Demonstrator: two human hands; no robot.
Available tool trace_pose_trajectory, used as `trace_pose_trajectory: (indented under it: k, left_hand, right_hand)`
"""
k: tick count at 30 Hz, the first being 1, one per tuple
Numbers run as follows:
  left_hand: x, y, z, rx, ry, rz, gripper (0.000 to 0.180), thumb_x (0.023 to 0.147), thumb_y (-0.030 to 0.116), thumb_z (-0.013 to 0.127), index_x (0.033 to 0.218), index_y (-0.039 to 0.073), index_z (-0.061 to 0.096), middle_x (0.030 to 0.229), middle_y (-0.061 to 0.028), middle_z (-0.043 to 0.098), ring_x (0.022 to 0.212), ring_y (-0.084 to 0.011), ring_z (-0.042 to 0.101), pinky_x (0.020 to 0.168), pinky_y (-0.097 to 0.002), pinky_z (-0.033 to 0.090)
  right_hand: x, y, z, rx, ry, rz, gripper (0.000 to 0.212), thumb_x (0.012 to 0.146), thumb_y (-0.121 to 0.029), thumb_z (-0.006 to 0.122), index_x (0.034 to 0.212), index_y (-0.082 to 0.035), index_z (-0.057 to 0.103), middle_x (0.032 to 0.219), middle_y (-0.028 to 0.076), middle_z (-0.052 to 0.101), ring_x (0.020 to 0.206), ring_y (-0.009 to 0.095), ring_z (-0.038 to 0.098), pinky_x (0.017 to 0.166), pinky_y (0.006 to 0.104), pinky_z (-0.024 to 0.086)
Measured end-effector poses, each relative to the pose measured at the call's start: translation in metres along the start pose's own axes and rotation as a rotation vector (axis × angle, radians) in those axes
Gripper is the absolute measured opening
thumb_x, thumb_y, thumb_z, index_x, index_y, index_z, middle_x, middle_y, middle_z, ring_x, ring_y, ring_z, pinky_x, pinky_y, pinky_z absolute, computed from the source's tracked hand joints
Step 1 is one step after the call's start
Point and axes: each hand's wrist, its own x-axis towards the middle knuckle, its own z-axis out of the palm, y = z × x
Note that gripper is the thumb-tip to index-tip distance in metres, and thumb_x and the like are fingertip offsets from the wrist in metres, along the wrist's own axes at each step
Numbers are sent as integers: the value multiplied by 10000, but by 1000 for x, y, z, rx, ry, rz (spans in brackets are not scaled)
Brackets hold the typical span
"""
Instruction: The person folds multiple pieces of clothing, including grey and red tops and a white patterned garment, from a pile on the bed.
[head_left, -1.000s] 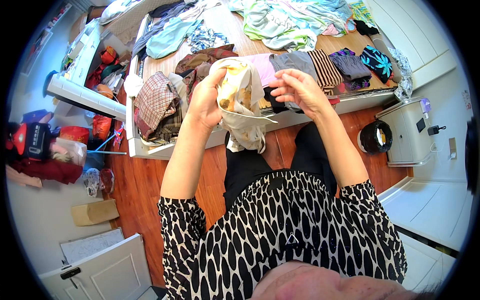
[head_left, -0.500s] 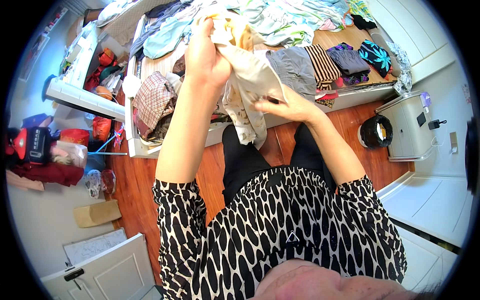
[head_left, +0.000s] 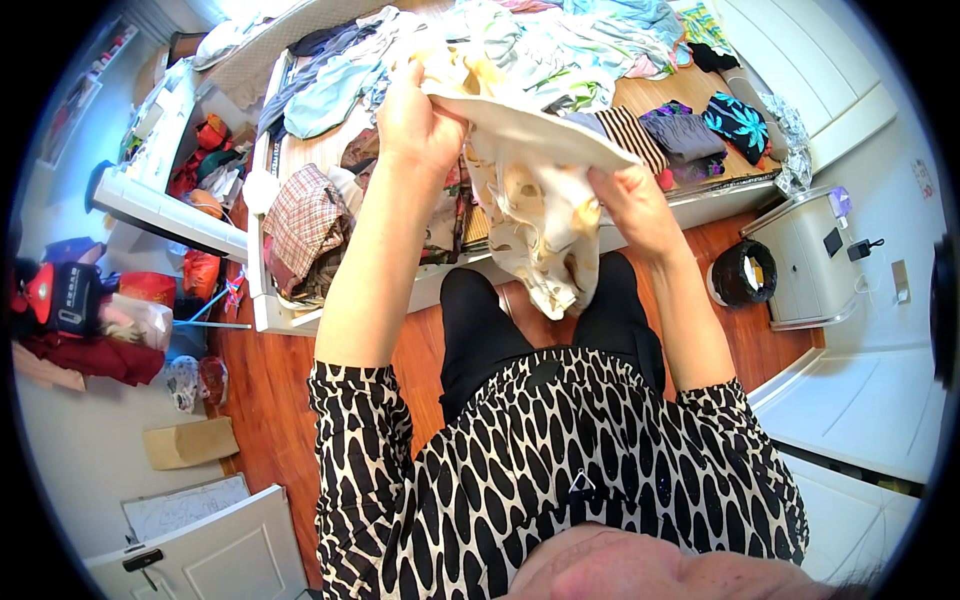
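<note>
A cream garment [head_left: 535, 205] with a yellow and tan print hangs between my hands in front of my knees. My left hand [head_left: 418, 122] is closed on one end of its pale band-like edge. On the other end, my right hand [head_left: 640, 210] pinches the same edge, which is pulled out straight and slants down to the right. The lower part of the cloth droops in loose folds. Just beyond it on the bed lie a striped folded piece [head_left: 632, 138] and a grey folded piece [head_left: 685, 137].
Loose light-coloured clothes [head_left: 540, 50] cover the back of the bed. A plaid garment [head_left: 305, 210] lies at its near left corner. A black-lined bin [head_left: 742, 275] stands right, beside a pale cabinet [head_left: 810, 258]. A white rail [head_left: 170, 208] juts in at left.
My right hand has gone from open fingers beside the cloth to gripping its edge. The edge is now stretched out to the right, and the garment has spread wider. My left hand keeps its hold.
</note>
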Motion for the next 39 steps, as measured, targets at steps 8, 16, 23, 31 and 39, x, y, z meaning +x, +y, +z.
trace_pose_trajectory:
  k: [8, 16, 23, 31, 39]
  left_hand:
    - [-30, 4, 1, 39, -167, -160, 338, 989, 185, 409, 1255, -11, 480, 1237, -148, 576, 1132, -285, 562, 987, -422, 446]
    - [-60, 44, 47, -58, -635, -333, 366, 997, 215, 389, 1250, -19, 513, 1236, -147, 594, 1117, -260, 587, 982, -406, 461]
    - [-79, 86, 76, 149, -748, -116, 372, 997, 167, 348, 1221, -86, 505, 1206, -213, 587, 1071, -313, 601, 975, -438, 468]
    - [-110, 130, 56, -18, -777, -141, 424, 1007, 196, 271, 1288, -78, 432, 1341, -244, 468, 1210, -370, 493, 1037, -539, 388]
    - [-138, 118, 33, -84, -656, 1, 430, 1006, 198, 270, 1290, -85, 424, 1351, -235, 458, 1209, -358, 491, 1026, -533, 399]
  right_hand:
    - [-20, 26, -5, -319, -182, 34, 281, 858, -65, 569, 1121, 12, 632, 1013, 59, 668, 966, 130, 593, 895, 294, 450]
    - [-15, 168, -73, -73, 248, 557, 414, 901, -230, 619, 1241, -6, 547, 1064, 79, 646, 830, 142, 650, 657, 266, 533]
    - [-28, 311, -31, -353, 267, 927, 761, 897, -563, 519, 1356, 33, 405, 1148, 149, 590, 902, 238, 617, 675, 336, 537]
    - [-18, 273, 52, 387, -84, 716, 491, 938, -374, 551, 1251, 5, 541, 1140, 127, 627, 983, 174, 618, 810, 332, 509]
    - [-27, 317, 36, -191, 38, 1005, 564, 881, -555, 558, 1113, -43, 600, 863, 27, 575, 703, 115, 535, 541, 259, 477]
